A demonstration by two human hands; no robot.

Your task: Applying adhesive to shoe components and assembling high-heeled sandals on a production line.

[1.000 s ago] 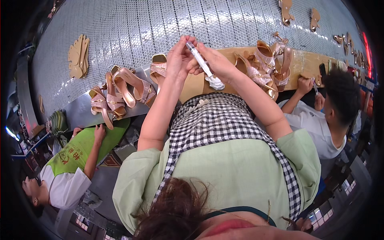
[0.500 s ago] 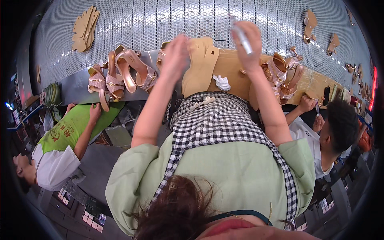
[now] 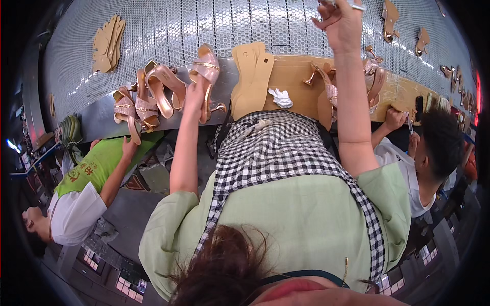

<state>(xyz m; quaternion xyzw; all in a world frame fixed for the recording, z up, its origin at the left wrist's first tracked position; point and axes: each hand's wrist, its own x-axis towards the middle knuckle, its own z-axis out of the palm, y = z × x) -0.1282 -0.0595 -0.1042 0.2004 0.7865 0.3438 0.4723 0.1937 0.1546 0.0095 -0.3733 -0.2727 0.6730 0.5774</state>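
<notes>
My left hand (image 3: 194, 98) is closed round a pinkish-gold high-heeled sandal (image 3: 206, 71), gripping it near the heel end with its strap part pointing away. Far out over the mesh surface, my right hand (image 3: 343, 28) holds a slim silver pen-shaped tool (image 3: 357, 6), some of its fingers stretched out. The top edge of the picture cuts off part of that hand. Between my arms lie tan sole-shaped pieces (image 3: 250, 76), overlapping, and a crumpled white tissue (image 3: 281, 98). More sandals (image 3: 162, 89) stand left of my left hand, and another sandal (image 3: 326, 84) sits beside my right forearm.
Beyond the bench edge (image 3: 224, 76) runs a honeycomb-patterned metal surface (image 3: 229, 25), carrying a stack of tan soles (image 3: 108, 43) and scattered sandals (image 3: 390, 20). A person in a green apron (image 3: 92, 166) sits left; another person (image 3: 411, 148) works close on the right.
My left hand has moved left, away from the sole pieces, and now grips a sandal. My right hand has travelled farther out and rightward with the silver tool.
</notes>
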